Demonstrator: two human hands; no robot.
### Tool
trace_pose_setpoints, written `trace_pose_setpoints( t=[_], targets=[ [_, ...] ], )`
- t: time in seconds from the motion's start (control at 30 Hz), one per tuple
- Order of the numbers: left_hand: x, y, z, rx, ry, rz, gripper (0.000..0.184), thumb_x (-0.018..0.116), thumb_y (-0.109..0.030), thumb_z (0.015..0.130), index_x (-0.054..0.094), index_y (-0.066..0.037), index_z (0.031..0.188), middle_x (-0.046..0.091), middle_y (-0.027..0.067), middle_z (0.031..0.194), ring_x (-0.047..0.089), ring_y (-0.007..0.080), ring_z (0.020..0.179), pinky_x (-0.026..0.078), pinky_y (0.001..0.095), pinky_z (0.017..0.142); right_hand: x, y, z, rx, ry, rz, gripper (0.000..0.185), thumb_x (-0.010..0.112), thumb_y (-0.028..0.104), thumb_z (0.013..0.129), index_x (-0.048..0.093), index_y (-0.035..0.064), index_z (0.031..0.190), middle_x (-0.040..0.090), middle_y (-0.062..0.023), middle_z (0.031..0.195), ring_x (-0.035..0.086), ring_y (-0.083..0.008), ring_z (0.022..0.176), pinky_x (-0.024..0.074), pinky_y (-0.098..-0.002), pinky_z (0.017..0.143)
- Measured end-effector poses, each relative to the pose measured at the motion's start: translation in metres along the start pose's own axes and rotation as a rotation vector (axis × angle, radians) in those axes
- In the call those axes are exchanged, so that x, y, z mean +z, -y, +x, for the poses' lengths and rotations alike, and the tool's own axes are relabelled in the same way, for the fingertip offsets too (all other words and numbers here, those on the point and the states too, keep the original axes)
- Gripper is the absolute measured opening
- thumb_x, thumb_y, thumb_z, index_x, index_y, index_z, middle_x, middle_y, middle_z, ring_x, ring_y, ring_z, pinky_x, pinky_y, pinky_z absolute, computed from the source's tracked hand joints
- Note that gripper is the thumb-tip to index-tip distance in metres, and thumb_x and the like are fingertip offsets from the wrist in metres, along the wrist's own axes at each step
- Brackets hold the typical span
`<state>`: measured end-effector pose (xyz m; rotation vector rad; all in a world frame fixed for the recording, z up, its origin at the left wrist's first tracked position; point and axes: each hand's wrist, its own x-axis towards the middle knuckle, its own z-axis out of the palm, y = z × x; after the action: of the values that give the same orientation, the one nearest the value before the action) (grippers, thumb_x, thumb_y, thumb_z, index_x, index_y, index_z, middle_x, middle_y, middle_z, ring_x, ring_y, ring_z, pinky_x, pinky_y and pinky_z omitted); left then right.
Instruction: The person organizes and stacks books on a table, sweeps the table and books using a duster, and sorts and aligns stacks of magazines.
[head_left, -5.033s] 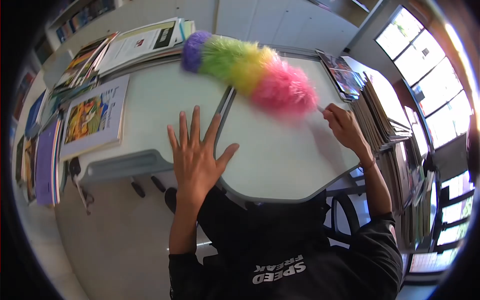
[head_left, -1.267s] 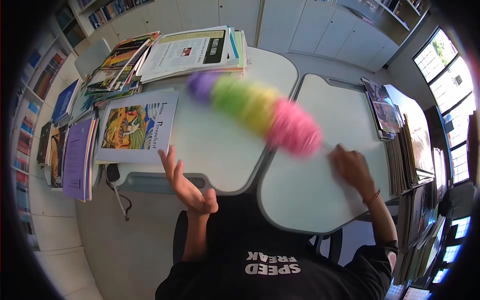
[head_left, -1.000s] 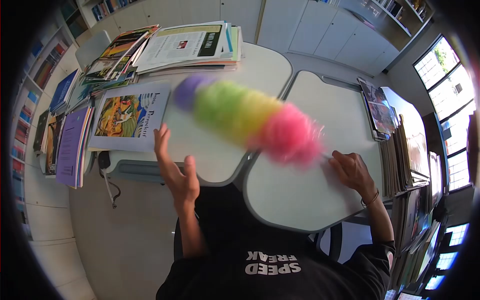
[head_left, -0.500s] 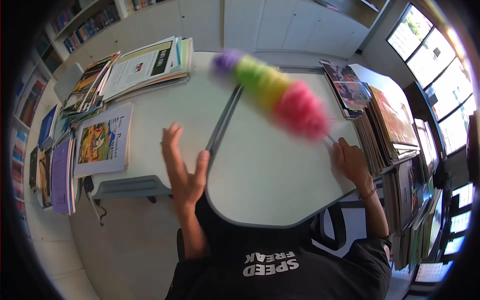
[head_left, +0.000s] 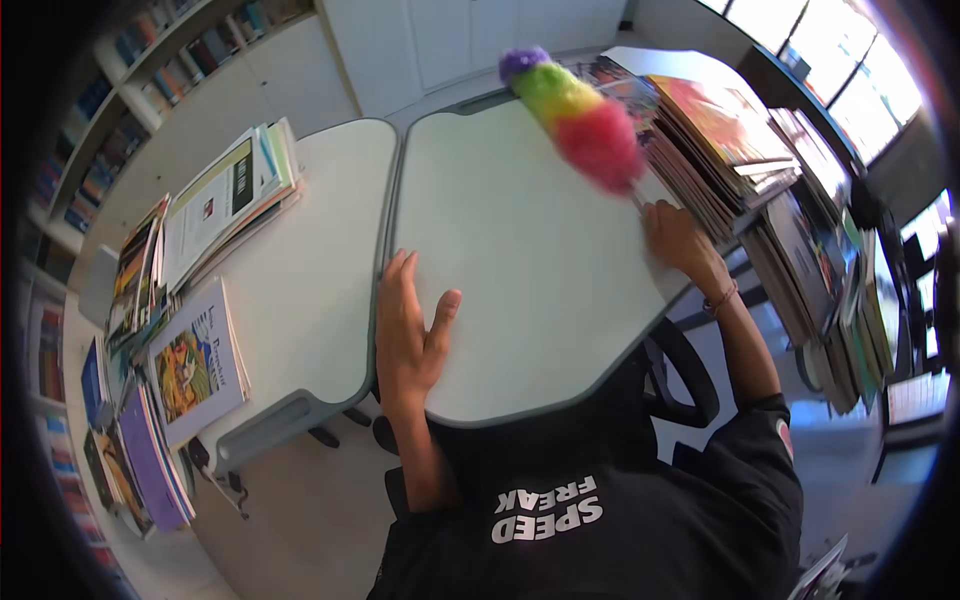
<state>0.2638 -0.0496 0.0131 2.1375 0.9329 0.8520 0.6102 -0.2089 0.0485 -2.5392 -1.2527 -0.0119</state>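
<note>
A fluffy duster [head_left: 583, 122] in purple, green, yellow and pink reaches over the far right part of the right-hand table [head_left: 500, 270], its tip close to the magazines at the back. My right hand [head_left: 683, 240] is closed round its thin handle at the pink end. Whether the fluff touches the tabletop I cannot tell. My left hand [head_left: 412, 335] is over the left edge of the same table, near the seam between the two tables, thumb apart from the fingers and nothing in it.
Paper stacks [head_left: 215, 210] and a picture-covered book [head_left: 200, 365] lie on the left table [head_left: 325, 290]. Tall magazine piles [head_left: 730, 130] line the right side. Behind are bookshelves [head_left: 190, 65] and white cabinets [head_left: 450, 40]. A black chair [head_left: 685, 375] stands below the table's right edge.
The view has turned to the right. The duster, still in my right hand, has moved toward the far right of the table, beside the magazines. My left hand is now nearer the right-hand table.
</note>
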Motion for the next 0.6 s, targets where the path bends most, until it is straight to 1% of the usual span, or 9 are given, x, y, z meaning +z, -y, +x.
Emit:
trace_pose_setpoints(
  t=[0.1,0.23,0.33,0.4,0.43,0.5,0.53,0.57,0.6],
  targets=[
    [0.002,0.003,-0.004,0.076,0.017,0.109,0.078,0.052,-0.062,0.102,0.044,0.0,0.149,0.045,0.0239,0.155,0.044,0.0412,0.143,0.032,0.05,0.121,-0.005,0.003,-0.035,0.053,0.081,-0.021,0.038,0.045,0.027,0.108,0.058,-0.0047,0.09,0.067,-0.0288,0.079,0.063,-0.0507,0.07,0.0488,-0.0555,0.065],
    [0.004,0.004,-0.007,0.156,0.027,0.226,0.077,0.05,-0.063,0.103,0.045,0.0,0.148,0.045,0.0231,0.155,0.044,0.0411,0.144,0.032,0.0509,0.121,-0.017,-0.001,-0.093,0.138,0.041,-0.047,0.039,0.046,0.027,0.108,0.058,-0.0052,0.088,0.065,-0.0274,0.077,0.06,-0.0485,0.066,0.0481,-0.0539,0.064],
    [0.004,0.006,-0.008,0.174,0.029,0.287,0.077,0.047,-0.063,0.103,0.046,-0.001,0.148,0.046,0.0221,0.154,0.043,0.0412,0.144,0.031,0.0514,0.122,-0.023,-0.004,-0.157,0.19,-0.025,-0.078,0.041,0.05,0.027,0.109,0.058,-0.0047,0.084,0.059,-0.0226,0.071,0.053,-0.0419,0.058,0.0449,-0.0506,0.063],
    [0.005,0.006,-0.01,0.177,0.05,0.288,0.077,0.046,-0.064,0.103,0.046,-0.001,0.148,0.047,0.0217,0.154,0.043,0.041,0.144,0.031,0.0511,0.122,-0.021,-0.022,-0.202,0.256,-0.025,-0.073,0.038,0.05,0.023,0.109,0.057,-0.0051,0.085,0.055,-0.02,0.066,0.046,-0.0372,0.053,0.041,-0.0499,0.059],
    [0.006,0.005,-0.009,0.172,0.051,0.298,0.078,0.045,-0.065,0.104,0.046,-0.001,0.148,0.047,0.0213,0.153,0.043,0.0408,0.144,0.031,0.0508,0.122,-0.027,-0.027,-0.225,0.261,-0.015,-0.08,0.038,0.05,0.023,0.109,0.057,-0.0051,0.085,0.055,-0.02,0.066,0.046,-0.0372,0.053,0.041,-0.0499,0.059],
    [0.007,0.004,-0.01,0.157,0.044,0.324,0.079,0.043,-0.066,0.104,0.046,-0.001,0.148,0.048,0.0205,0.153,0.043,0.0404,0.144,0.031,0.0501,0.122,-0.039,-0.031,-0.27,0.408,-0.023,0.058,0.034,0.047,0.021,0.109,0.055,-0.0031,0.086,0.057,-0.0223,0.067,0.049,-0.0386,0.052,0.0423,-0.0511,0.057],
    [0.007,0.004,-0.01,0.147,0.044,0.327,0.079,0.043,-0.066,0.104,0.046,-0.001,0.148,0.048,0.0205,0.153,0.043,0.0404,0.144,0.031,0.0501,0.122,-0.04,-0.035,-0.291,0.44,-0.088,0.027,0.034,0.048,0.02,0.109,0.055,-0.0027,0.086,0.054,-0.0201,0.064,0.044,-0.0341,0.05,0.0401,-0.0493,0.055],
    [0.007,0.004,-0.008,0.152,0.026,0.242,0.077,0.042,-0.065,0.104,0.046,-0.001,0.148,0.048,0.0207,0.153,0.044,0.04,0.144,0.031,0.0497,0.122,-0.04,-0.036,-0.308,0.469,-0.155,-0.002,0.033,0.048,0.019,0.11,0.055,-0.0023,0.085,0.05,-0.0179,0.062,0.039,-0.0296,0.048,0.0378,-0.0475,0.053],
    [0.006,0.004,-0.006,0.156,0.005,0.157,0.076,0.041,-0.063,0.105,0.046,-0.001,0.148,0.049,0.0209,0.153,0.044,0.0395,0.144,0.03,0.0493,0.122,-0.036,-0.032,-0.322,0.459,-0.149,0.0,0.033,0.048,0.019,0.11,0.055,-0.0023,0.085,0.05,-0.0179,0.062,0.039,-0.0296,0.048,0.0378,-0.0475,0.053]
  ],
)
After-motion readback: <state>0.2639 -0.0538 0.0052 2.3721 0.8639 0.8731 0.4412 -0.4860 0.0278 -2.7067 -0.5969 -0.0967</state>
